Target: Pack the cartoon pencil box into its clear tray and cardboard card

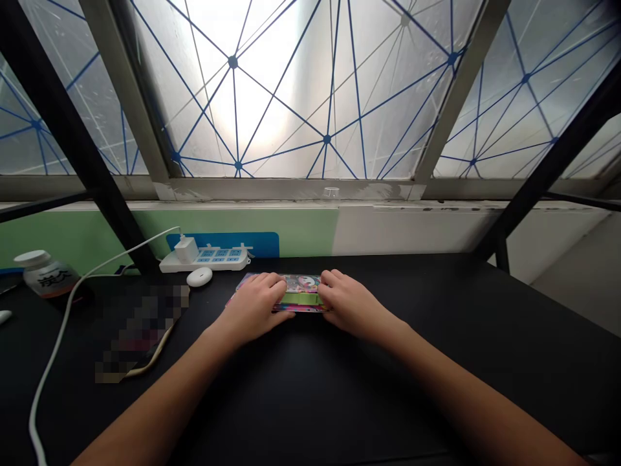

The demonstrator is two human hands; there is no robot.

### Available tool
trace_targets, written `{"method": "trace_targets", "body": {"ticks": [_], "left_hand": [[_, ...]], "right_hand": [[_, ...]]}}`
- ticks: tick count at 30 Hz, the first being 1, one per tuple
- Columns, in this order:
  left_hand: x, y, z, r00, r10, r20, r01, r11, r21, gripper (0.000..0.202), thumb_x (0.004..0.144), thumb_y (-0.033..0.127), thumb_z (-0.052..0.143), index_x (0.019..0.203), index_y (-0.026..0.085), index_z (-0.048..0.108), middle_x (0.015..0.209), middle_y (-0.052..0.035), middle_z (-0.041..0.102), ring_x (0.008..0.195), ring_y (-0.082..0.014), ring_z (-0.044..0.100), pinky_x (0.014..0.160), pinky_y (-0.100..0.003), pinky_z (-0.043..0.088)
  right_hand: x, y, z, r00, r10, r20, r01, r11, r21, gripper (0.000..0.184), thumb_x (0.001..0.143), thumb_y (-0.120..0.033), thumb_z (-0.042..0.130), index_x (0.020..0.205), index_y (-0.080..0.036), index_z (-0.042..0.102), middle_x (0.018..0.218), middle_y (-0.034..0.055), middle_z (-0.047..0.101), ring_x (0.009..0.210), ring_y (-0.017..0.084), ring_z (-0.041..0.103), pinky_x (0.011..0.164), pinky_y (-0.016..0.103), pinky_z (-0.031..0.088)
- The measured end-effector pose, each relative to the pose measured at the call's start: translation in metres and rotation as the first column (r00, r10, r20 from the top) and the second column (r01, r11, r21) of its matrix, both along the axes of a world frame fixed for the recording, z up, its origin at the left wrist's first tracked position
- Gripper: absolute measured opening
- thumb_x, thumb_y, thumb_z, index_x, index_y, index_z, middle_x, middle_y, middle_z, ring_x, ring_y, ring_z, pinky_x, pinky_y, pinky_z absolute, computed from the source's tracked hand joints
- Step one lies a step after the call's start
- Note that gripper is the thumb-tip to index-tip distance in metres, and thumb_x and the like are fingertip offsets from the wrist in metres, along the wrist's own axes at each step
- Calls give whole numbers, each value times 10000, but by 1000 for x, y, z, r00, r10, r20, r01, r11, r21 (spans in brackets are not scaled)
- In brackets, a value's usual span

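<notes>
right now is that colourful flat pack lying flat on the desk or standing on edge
Lying flat: the printed flat pack has its broad face up on the black desk, with the left hand and right hand over its two ends.

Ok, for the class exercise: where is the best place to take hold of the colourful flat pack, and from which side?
Probably its two short ends, coming in from the left and right, where the left hand and right hand sit on the pack. It lies flat and low on the table, so its ends likely suit a two-handed grip better than lifting from above.
</notes>
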State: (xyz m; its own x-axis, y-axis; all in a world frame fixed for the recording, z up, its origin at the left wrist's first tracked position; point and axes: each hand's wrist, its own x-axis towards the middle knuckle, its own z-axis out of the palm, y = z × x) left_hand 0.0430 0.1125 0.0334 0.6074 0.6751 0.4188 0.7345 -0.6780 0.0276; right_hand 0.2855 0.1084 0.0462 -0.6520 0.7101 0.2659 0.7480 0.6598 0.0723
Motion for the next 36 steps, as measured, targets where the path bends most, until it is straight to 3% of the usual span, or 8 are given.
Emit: {"method": "trace_targets", "body": {"ticks": [4,9,13,19,24,28,32,36], "left_hand": [[-8,7,-1,992,19,124,-7,995,-102,342,881,552,660,928,225,573,923,-49,664,853,-252,623,752,-365,498],[-19,17,-17,998,52,39,-45,988,-146,622,827,593,696,1298,217,543,1326,-132,607,1228,-346,535,1024,-479,406],[-19,17,-24,996,84,11,-81,984,-156,739,774,601,742,1378,240,518,1313,-134,602,1208,-356,537,1034,-517,383],[-6,6,-13,992,123,19,-122,992,-7,866,700,524,833,1443,266,471,1300,-140,555,1222,-365,477,1084,-541,310],[1,2,-11,995,95,37,-97,993,70,947,720,585,803,1515,301,374,1343,-143,526,1257,-366,450,1110,-552,254],[-2,3,-6,991,85,107,-93,993,74,841,807,708,645,1481,253,431,1391,-150,522,1302,-367,428,1129,-545,243],[-9,5,5,976,149,160,-171,977,131,613,910,561,615,1410,229,490,1413,-153,542,1327,-355,447,1157,-559,195],[-14,2,14,983,143,118,-156,982,109,506,827,507,746,1218,232,580,1186,-118,666,1146,-349,576,1100,-547,298]], "right_hand": [[2,-3,2,998,62,19,-61,996,-70,103,751,-161,680,732,-216,596,974,82,592,865,240,532,711,350,436],[5,-4,4,997,47,-68,-58,983,-172,149,882,-302,667,775,-220,604,941,53,600,857,210,564,697,309,470],[7,3,2,989,-3,-150,-28,979,-201,143,937,-365,612,926,-223,620,980,59,634,874,212,602,738,321,499],[17,22,-6,962,-108,-252,68,985,-162,619,869,-564,654,1339,-194,499,1406,173,525,1247,339,525,1040,503,401],[25,29,-6,958,-107,-264,67,986,-155,648,794,-609,705,1308,-243,553,1263,124,643,1171,335,580,1038,513,387],[24,27,-2,950,-134,-282,102,987,-125,752,719,-632,762,1316,-231,542,1216,134,630,1114,343,576,968,488,432],[19,21,2,960,-105,-260,105,994,-14,783,668,-611,808,1300,-233,543,1168,122,622,1101,344,558,972,474,402],[10,10,2,980,-76,-182,101,986,131,599,730,-531,792,1207,-245,568,1105,111,642,1047,340,586,1031,520,323]]}}
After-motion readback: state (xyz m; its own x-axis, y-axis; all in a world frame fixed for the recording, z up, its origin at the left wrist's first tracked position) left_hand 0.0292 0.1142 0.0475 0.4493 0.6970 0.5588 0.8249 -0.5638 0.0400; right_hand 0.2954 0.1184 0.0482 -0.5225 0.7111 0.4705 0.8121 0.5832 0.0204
